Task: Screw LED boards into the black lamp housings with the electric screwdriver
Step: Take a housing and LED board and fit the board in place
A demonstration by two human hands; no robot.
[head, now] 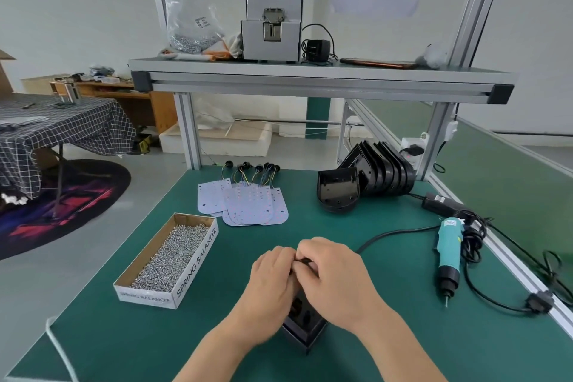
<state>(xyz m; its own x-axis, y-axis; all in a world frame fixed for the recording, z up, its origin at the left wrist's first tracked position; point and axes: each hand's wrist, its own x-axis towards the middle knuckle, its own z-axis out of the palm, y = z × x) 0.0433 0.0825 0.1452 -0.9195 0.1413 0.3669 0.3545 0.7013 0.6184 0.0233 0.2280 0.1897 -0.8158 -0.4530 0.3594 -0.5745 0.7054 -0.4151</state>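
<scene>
Housing (307,330) under left hand (273,282) and right hand (338,276), near centre of the green mat (387,344).
Both hands meet over its far top edge with fingers curled, pinching a small dark part (303,262); I cannot tell what that part is. The housing looks like a moulded plastic shell: light, stiff and glossy enough to slide on the mat, so it is probably best steadied by its outer walls. The LED boards (248,203), fanned out at far centre, are thin rigid sheets with wire tails. They likely want lifting by their edges, clear of the diodes and not by the wires. More housings (376,175) are stacked at far right, the electric screwdriver (448,253) lies untouched at right, and the screw box (169,257) sits at left.
</scene>
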